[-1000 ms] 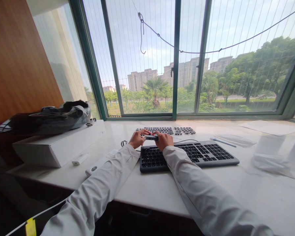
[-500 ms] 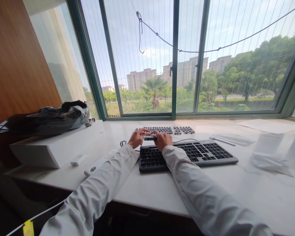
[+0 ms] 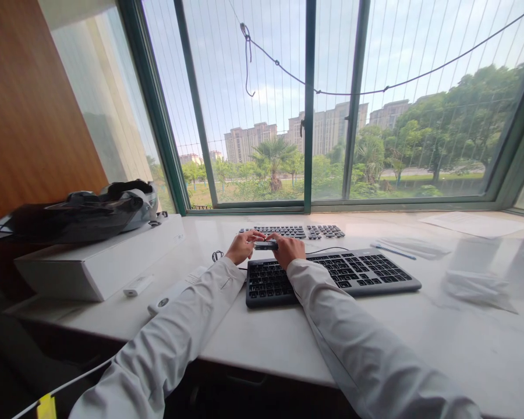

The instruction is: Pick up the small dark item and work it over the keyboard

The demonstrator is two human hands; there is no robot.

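Over the left part of a dark grey keyboard (image 3: 388, 286) my two hands meet, their fingertips close together. A small dark oblong piece (image 3: 266, 246) is held between them; its exact kind is too small to make out. My right hand (image 3: 290, 250) is closed on its right end. My left hand (image 3: 241, 247) has bent fingers at its left end, and appears to grip it too. The keyboard lies slightly tilted on the table, its key positions showing black sockets. Behind the hands, loose keycaps (image 3: 325, 231) stand in rows; the hands partly hide them.
A white box (image 3: 56, 265) with a black bag-like item (image 3: 82, 206) on it stands left. Near it lie a small white device (image 3: 138, 286) and a white strip-like object (image 3: 168, 299). Rightward are a blue pen (image 3: 395, 251), clear plastic bags (image 3: 478, 288) and paper (image 3: 469, 223).
Both hands stay almost in place around the dark piece, with small finger movements. The whole view has shifted very slightly.
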